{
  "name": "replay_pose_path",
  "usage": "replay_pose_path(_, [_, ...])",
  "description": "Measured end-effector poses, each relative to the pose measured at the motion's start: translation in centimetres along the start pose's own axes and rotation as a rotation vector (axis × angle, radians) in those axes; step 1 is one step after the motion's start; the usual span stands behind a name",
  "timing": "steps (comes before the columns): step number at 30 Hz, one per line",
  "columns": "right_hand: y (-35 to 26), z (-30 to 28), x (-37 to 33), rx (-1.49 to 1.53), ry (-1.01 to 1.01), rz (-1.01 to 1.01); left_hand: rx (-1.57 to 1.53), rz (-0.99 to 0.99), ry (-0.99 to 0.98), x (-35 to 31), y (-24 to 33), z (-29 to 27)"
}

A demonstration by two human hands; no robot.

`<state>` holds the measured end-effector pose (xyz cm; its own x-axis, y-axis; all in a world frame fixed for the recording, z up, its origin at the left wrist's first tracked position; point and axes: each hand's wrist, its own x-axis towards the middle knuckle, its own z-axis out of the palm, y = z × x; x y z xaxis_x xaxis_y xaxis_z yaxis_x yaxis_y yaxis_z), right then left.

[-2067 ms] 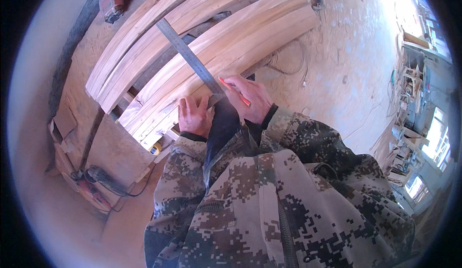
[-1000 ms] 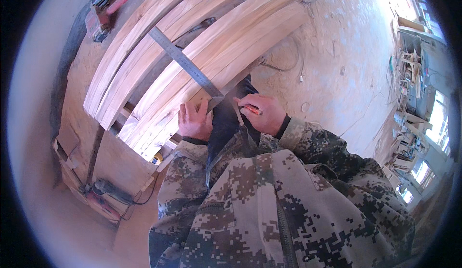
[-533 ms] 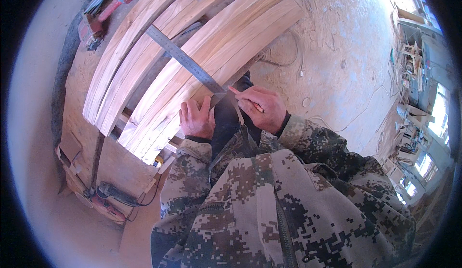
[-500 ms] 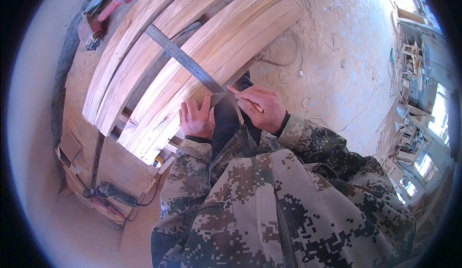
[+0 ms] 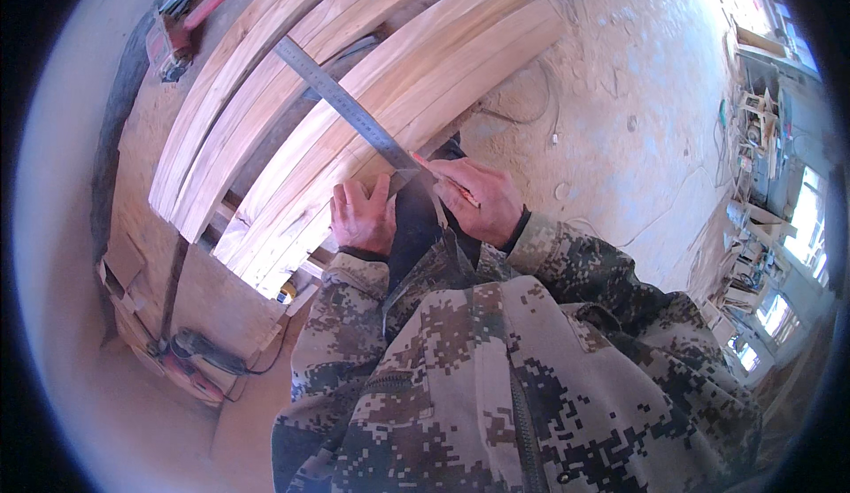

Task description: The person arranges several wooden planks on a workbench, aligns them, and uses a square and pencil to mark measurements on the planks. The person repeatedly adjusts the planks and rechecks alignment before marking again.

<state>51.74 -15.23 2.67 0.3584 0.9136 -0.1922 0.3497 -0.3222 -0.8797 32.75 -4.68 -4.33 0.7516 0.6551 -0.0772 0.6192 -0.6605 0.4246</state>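
Several long pale wooden planks (image 5: 292,112) lie side by side on a workbench. A long steel square ruler (image 5: 341,103) lies across them. My left hand (image 5: 361,216) presses flat on the near plank, right beside the ruler's near end. My right hand (image 5: 482,199) holds a red pencil (image 5: 445,178), its tip at the ruler's edge on the plank. My camouflage sleeves fill the lower part of the view.
A red power tool (image 5: 190,19) lies at the far left end of the bench. Another red tool with a cord (image 5: 190,364) rests on a lower shelf at the left. The sawdust-covered floor (image 5: 620,94) stretches to the right, with cluttered shelves (image 5: 761,165) beyond.
My head has shifted a little, so the planks sit differently in view. My right hand brought the pencil down to the ruler's near end; my left hand stays pressed on the plank.
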Motion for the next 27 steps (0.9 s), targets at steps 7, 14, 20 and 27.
replay_pose_path(7, [0.4,0.9,0.5,-0.018,0.006,-0.050,0.008,-0.012,-0.043,0.1,-0.1,-0.3])
replay_pose_path(14, [0.2,1.2,0.9,-0.021,-0.026,-0.045,0.021,-0.038,-0.072,0.3,0.3,-0.6])
replay_pose_path(20, [0.0,1.4,1.3,-0.029,-0.024,-0.050,0.066,-0.018,-0.049,0.4,0.2,-0.8])
replay_pose_path(27, [0.0,1.7,1.5,-0.033,-0.027,-0.062,0.075,-0.007,-0.048,0.1,0.2,-1.0])
